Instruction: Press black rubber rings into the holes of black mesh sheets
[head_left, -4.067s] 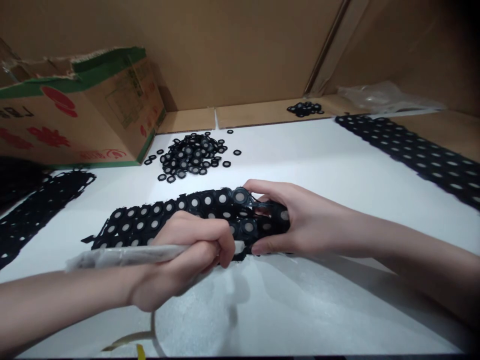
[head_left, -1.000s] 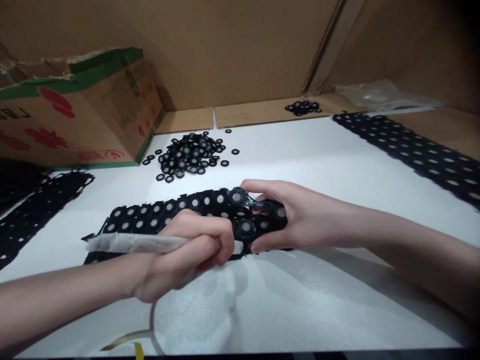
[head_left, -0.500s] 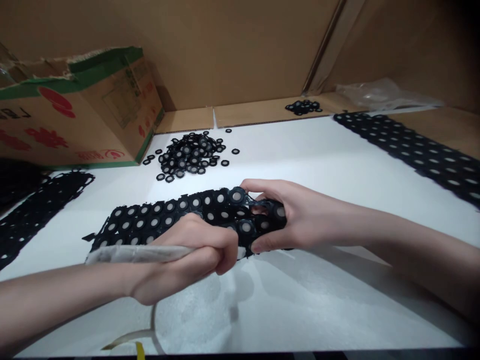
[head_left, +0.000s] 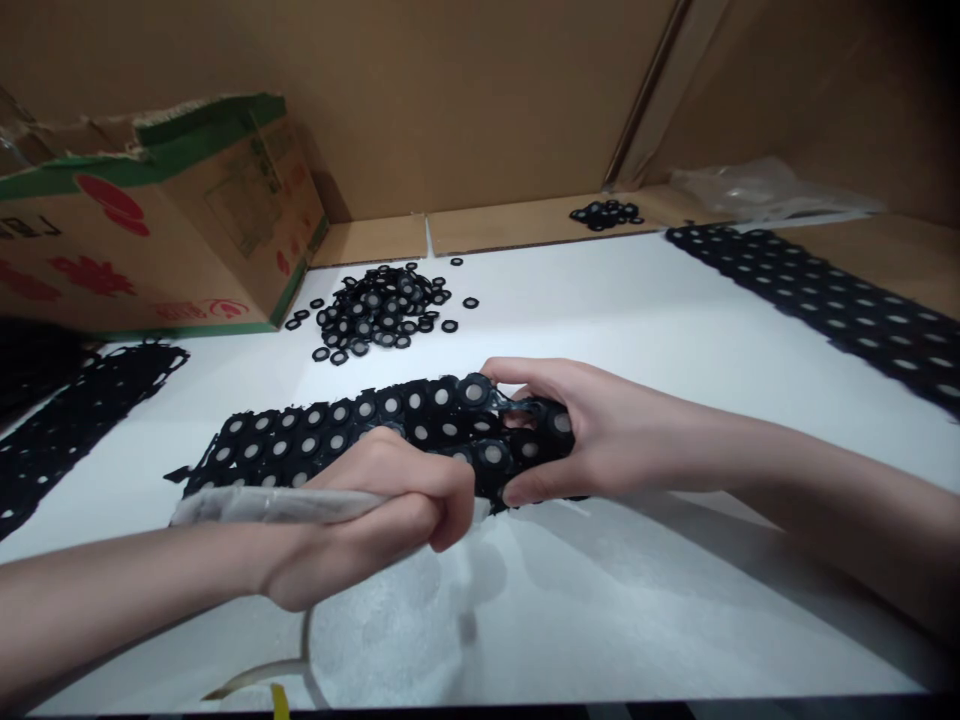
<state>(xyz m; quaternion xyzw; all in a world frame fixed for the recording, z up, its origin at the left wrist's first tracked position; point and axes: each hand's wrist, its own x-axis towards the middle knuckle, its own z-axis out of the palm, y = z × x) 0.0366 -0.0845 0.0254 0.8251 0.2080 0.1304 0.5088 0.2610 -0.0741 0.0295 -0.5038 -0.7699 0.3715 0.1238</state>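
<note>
Sheet (head_left: 352, 411) lies on the table (head_left: 585, 310), its end bent in the grasp of the right hand (head_left: 596, 425); the left hand (head_left: 405, 490) clenches a tool (head_left: 277, 505) (tip hard to see). Best, probably, to hold that bend steady, thumb clear.

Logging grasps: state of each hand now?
Left hand: closed, holding a slim whitish plastic-wrapped stick.
Right hand: closed, holding one end of a black rubbery-looking sheet with round grey dots.

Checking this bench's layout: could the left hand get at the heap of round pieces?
Probably yes: nothing covers the heap, which lies beyond the black sheet, but the left hand holds a whitish tool.
</note>
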